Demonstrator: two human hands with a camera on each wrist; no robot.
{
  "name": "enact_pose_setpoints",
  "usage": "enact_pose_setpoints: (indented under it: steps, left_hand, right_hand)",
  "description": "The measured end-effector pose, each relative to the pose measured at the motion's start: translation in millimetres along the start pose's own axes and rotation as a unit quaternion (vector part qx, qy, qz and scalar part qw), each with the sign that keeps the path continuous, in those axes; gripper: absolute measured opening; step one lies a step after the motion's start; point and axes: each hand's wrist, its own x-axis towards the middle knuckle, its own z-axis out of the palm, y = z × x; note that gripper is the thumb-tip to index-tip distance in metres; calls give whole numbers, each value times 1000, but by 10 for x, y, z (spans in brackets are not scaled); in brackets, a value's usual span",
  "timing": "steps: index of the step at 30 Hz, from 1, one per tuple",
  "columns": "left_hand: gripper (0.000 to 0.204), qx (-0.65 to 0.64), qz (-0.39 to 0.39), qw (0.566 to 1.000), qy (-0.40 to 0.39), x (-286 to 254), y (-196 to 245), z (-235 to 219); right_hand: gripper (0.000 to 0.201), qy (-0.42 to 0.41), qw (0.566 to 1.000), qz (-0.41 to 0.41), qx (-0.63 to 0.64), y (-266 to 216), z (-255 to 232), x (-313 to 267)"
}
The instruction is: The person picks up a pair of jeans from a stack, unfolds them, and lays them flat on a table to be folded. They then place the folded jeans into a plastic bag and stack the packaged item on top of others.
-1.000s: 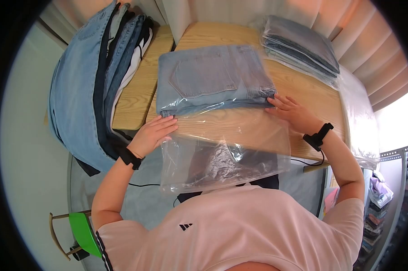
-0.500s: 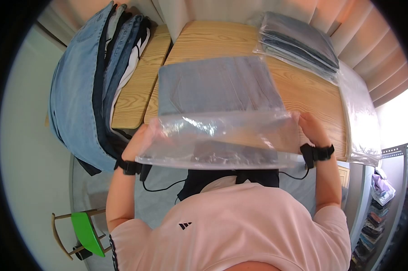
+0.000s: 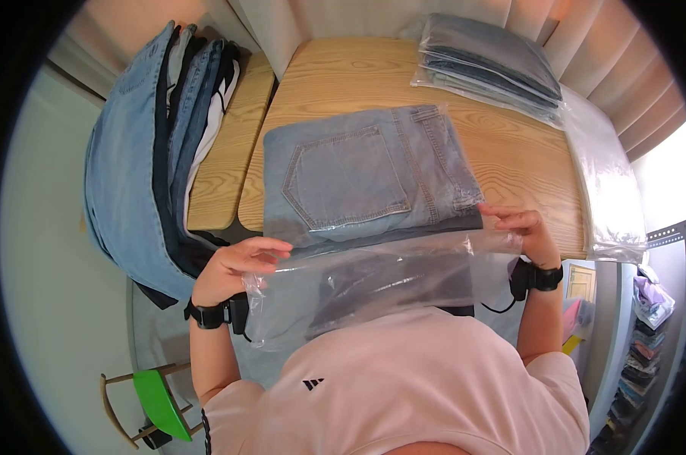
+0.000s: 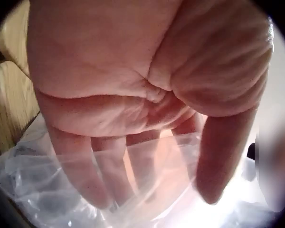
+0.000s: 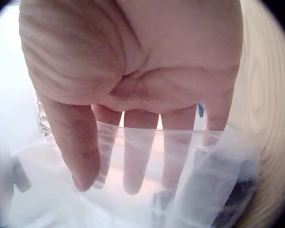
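Folded light-blue jeans [image 3: 366, 174] lie inside a clear plastic bag [image 3: 373, 277] on the wooden table [image 3: 510, 152], back pocket up. The bag's open end hangs off the table's near edge. My left hand [image 3: 240, 262] pinches the bag's left corner; in the left wrist view the fingers [image 4: 109, 175] sit behind the film and the thumb [image 4: 223, 156] in front. My right hand [image 3: 521, 226] pinches the bag's right corner, fingers [image 5: 133, 156] seen through the plastic [image 5: 190, 190] in the right wrist view.
A stack of bagged jeans [image 3: 495, 64] lies at the table's far right, with loose clear bags [image 3: 608, 182] draped over the right edge. Several unbagged jeans [image 3: 153, 144] hang over a second table [image 3: 225, 159] at left. A green stool [image 3: 157, 394] stands below left.
Both hands left the jeans' near edge, lifted the bag's open end, then lowered it toward me. The jeans have slid nearer the table's front edge.
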Motion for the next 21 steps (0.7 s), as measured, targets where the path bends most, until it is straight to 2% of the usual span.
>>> enact_pose_setpoints:
  steps: [1, 2, 4, 5, 6, 7, 8, 10, 11, 14, 18, 20, 21]
  left_hand:
    - [26, 1, 1, 1000, -1, 20, -10, -31]
    - [19, 1, -17, 1000, 1, 41, -38, -71]
    - [16, 2, -33, 999, 3, 121, -145, -132]
    - [20, -55, -94, 988, 113, 183, -235, -141]
    - [29, -113, -154, 956, 221, 258, -280, -147]
    - [38, -149, -196, 941, 231, 376, -264, -174]
    - [38, -149, -196, 941, 232, 427, -326, -216]
    - [38, -237, -260, 897, 269, 486, -521, -290]
    - [37, -242, -277, 888, 276, 503, -524, -306]
    - [39, -204, -296, 886, 291, 514, -448, -257]
    - [39, -156, -257, 904, 306, 371, -400, -154]
    - [38, -85, -137, 898, 410, 198, -405, -22]
    - [35, -48, -125, 899, 417, 82, -446, 18]
  right_hand:
    - [37, -62, 998, 3, 13, -7, -38, 51]
    - [37, -61, 998, 0, 12, -21, -58, 88]
    - [24, 14, 985, 165, 56, -46, -77, 176]
    - [24, 13, 985, 164, 55, -53, -44, 247]
    - [21, 86, 973, 204, 73, -58, 35, 333]
    - [25, 159, 953, 243, 91, -57, 99, 403]
    - [25, 158, 953, 243, 91, -44, 134, 462]
    - [31, 183, 935, 289, 99, 34, 159, 567]
    - [35, 176, 933, 294, 111, 140, 123, 588]
    - [35, 183, 930, 292, 128, 293, 66, 562]
    - [32, 205, 925, 266, 178, 272, 81, 438]
    - [26, 318, 901, 232, 181, 76, 243, 319]
    - [26, 325, 898, 237, 179, 103, 261, 208]
